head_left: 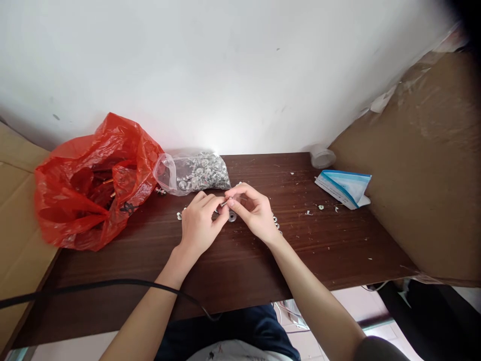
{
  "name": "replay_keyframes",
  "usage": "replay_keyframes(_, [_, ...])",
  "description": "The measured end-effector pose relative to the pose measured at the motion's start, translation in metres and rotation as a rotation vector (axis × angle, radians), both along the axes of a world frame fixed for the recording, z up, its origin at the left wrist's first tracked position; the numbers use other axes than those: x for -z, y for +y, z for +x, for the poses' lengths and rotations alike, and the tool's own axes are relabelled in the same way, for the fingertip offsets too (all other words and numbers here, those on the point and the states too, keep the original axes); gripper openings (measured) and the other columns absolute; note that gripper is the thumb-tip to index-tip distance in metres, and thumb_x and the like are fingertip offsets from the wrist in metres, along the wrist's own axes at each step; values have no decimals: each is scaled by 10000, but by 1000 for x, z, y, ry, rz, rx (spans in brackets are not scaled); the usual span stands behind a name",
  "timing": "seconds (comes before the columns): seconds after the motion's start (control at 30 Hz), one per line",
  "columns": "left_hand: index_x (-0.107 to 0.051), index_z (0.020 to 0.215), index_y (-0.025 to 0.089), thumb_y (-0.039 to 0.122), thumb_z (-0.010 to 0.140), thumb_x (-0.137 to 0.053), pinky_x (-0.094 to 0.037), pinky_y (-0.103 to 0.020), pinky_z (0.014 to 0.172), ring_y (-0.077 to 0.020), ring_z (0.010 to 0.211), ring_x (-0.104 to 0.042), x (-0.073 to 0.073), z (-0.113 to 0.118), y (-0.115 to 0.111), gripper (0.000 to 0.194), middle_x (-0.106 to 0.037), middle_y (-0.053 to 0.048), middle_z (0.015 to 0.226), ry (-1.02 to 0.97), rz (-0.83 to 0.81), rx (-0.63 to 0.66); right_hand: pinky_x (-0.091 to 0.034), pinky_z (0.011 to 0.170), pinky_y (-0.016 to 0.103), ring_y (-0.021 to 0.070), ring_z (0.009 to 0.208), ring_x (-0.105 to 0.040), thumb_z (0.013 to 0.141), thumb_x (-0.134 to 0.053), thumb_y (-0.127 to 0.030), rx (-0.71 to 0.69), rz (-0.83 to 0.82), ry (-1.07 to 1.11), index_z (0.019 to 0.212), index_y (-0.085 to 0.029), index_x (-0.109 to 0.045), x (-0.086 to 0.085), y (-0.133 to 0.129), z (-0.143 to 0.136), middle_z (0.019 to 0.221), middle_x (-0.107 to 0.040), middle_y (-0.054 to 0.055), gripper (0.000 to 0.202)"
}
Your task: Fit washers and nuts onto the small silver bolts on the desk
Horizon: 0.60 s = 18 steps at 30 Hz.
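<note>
While your left hand (199,223) and right hand (253,210) meet over the dark wooden table (338,250), both pinch what looks like a small screw (224,203) between their fingertips, just above a washer (232,216), near the clear bag of metal parts (193,173).

No readable text is showing anywhere; black marks on the red plastic bag (90,185) are staying illegible.

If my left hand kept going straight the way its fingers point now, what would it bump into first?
The left hand points up and right, fingertips already meeting the right hand around a small metal part. So it would probably meet the right hand's fingers first, though depth is hard to judge.
</note>
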<state>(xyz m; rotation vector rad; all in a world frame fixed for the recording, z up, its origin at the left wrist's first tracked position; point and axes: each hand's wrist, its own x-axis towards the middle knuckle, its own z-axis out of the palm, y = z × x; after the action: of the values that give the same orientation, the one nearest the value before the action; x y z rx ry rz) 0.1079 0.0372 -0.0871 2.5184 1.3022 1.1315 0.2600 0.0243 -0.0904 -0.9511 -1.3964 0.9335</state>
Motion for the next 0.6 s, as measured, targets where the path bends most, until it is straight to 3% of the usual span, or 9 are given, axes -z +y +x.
replay_keyframes(0.2, [-680, 846, 184, 197, 872, -539, -382, -249, 579, -150, 690, -507, 2, 0, 1, 144, -623, -7, 656, 4, -4, 2, -522, 732, 334, 175, 832, -589, 862, -592, -365, -83, -11, 80, 796, -216, -567, -3, -2, -3, 950, -598, 60, 165])
replay_keyframes(0.5, [-657, 773, 176, 179, 869, -528, -390, -255, 595, -148, 675, -488, 2, 2, 0, 160, -616, -12, 657, 23, 7, 38, -509, 788, 331, 181, 879, -598, 857, -607, -321, -7, -21, 152, 826, -230, -624, 0, -1, -7, 904, -614, 48, 97])
replay_keyframes(0.6, [-661, 802, 179, 177, 870, -531, -401, -253, 606, -149, 693, -498, 1, 2, -1, 147, -631, -14, 678, 14, 31, 51, -497, 756, 317, 170, 835, -589, 863, -580, -286, 43, -4, 58, 857, -224, -628, 0, -1, -5, 891, -611, 41, 79])
